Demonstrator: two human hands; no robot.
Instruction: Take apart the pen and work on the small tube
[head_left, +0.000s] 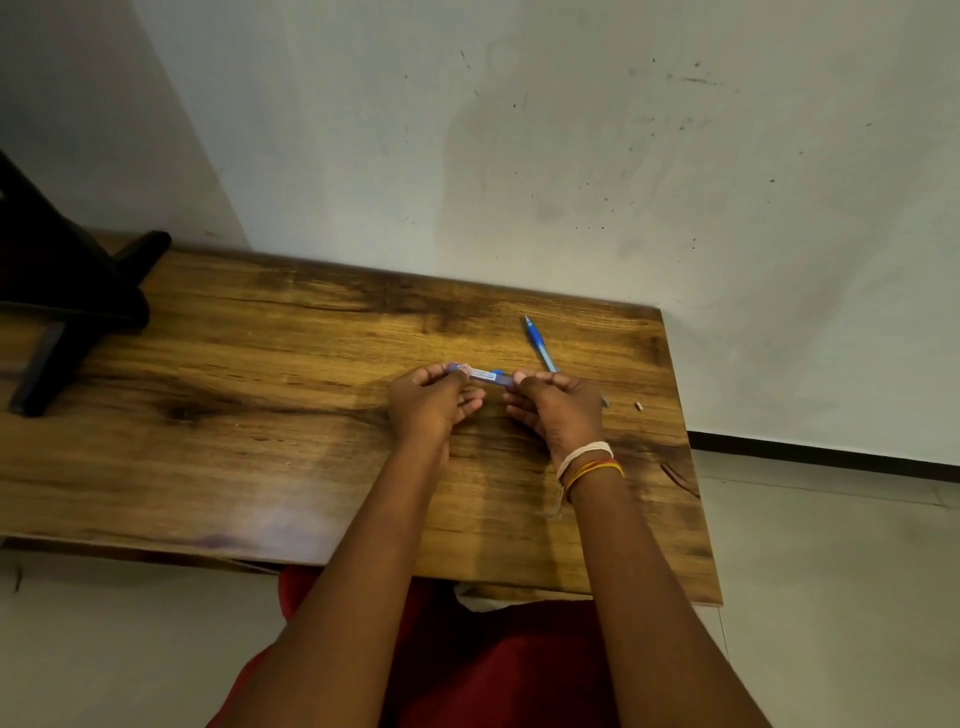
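The blue pen (485, 375), pinched at either end by left hand (428, 402) and right hand (558, 410), looks mid-assembly beside a second pen (540, 345); twisting steadily seems next.

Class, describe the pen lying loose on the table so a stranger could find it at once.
Start at the wooden table against the pale wall. Near its far right corner, just beyond the right hand, lies a blue pen, slanting toward the wall. Unlike the other blue pen, pinched between both hands, nobody holds it.
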